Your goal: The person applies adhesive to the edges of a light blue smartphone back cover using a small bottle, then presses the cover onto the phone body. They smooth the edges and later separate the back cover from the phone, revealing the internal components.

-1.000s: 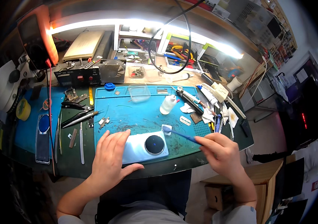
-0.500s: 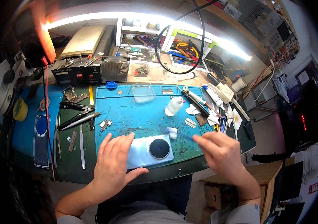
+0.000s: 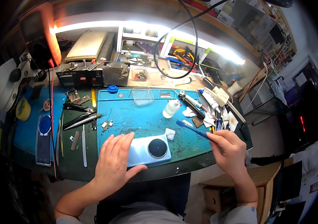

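Observation:
A light-blue smartphone (image 3: 140, 151) with a large round black camera bump (image 3: 158, 148) lies face down at the mat's near edge. My left hand (image 3: 114, 156) holds its left end, the thumb along the near edge and the fingers over the far side. In my right hand (image 3: 228, 149) is a slim blue brush (image 3: 196, 130), pinched by its handle and raised right of the phone, its head pointing left. A small whitish, clear-looking block (image 3: 170, 134) sits just beyond the phone's right corner. Farther back stands a white squeeze bottle (image 3: 171, 108).
Pliers (image 3: 77, 107) and a craft knife (image 3: 83, 121) lie left of the blue mat (image 3: 136, 121). A clear plastic tray (image 3: 143, 96) sits toward the back. Tools, tubes and crumpled tissue (image 3: 233, 119) crowd the right side. A black cable (image 3: 158, 61) hangs over the bench.
The brush has moved right, away from the whitish block, with my right hand. My left hand keeps its hold on the phone. The whole view has shifted slightly.

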`<control>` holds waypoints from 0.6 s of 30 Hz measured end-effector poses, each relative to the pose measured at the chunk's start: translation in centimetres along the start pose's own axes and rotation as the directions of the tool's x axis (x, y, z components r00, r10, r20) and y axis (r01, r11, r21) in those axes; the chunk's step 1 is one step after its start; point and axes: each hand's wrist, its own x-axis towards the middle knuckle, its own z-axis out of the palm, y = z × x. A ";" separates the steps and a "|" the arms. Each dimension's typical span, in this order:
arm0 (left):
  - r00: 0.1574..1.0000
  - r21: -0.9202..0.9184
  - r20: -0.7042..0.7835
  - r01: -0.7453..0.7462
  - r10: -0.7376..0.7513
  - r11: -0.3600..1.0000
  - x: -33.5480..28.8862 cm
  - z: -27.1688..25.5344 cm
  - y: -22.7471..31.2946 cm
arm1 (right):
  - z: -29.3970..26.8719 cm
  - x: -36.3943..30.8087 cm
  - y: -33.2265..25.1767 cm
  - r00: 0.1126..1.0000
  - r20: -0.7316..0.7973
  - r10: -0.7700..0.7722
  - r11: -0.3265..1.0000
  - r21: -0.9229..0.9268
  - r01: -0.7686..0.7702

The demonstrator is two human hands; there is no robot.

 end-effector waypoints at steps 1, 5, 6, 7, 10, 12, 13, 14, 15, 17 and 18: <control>1.000 0.003 -0.004 -0.002 0.002 1.000 -0.1 0.0 0.0 | -0.2 -0.7 0.6 0.998 -0.014 0.058 0.995 0.076 -0.057; 0.999 -0.009 0.024 -0.025 0.026 1.000 0.4 -0.3 0.2 | 0.6 -4.1 4.9 0.948 -0.194 0.253 0.962 -0.048 -0.267; 0.999 -0.013 0.042 -0.030 0.030 0.999 0.6 -0.5 0.2 | 1.1 -4.8 6.4 0.923 -0.220 0.317 0.936 -0.083 -0.341; 0.997 0.003 0.067 -0.044 0.044 0.999 1.1 -0.6 0.3 | 1.9 -5.6 8.4 0.918 -0.229 0.323 0.921 -0.149 -0.361; 0.988 0.062 0.133 -0.091 0.083 0.994 2.8 -1.6 0.6 | 3.9 -6.7 12.1 0.874 -0.190 0.447 0.846 -0.230 -0.482; 0.980 0.113 0.168 -0.129 0.109 0.985 3.6 -1.8 0.8 | 4.9 -6.6 12.8 0.910 -0.233 0.343 0.815 -0.407 -0.412; 0.975 0.092 0.196 -0.120 0.100 0.988 3.9 -1.8 0.6 | 5.3 -6.2 13.0 0.926 -0.248 0.284 0.789 -0.489 -0.372; 0.969 0.068 0.228 -0.109 0.091 0.992 4.0 -1.5 0.2 | 5.2 -5.0 11.9 0.926 -0.289 0.243 0.819 -0.451 -0.355; 0.962 0.043 0.260 -0.097 0.082 0.994 4.2 -1.4 -0.1 | 5.1 -3.6 10.6 0.933 -0.291 0.213 0.890 -0.336 -0.308; 0.962 -0.015 0.257 -0.090 0.091 0.996 4.8 -1.3 -0.7 | 5.4 -0.7 7.9 0.938 -0.309 0.154 0.978 -0.090 -0.190; 0.962 -0.044 0.257 -0.087 0.095 0.995 5.0 -1.3 -0.9 | 5.8 0.7 6.6 0.948 -0.261 0.182 0.983 0.079 -0.167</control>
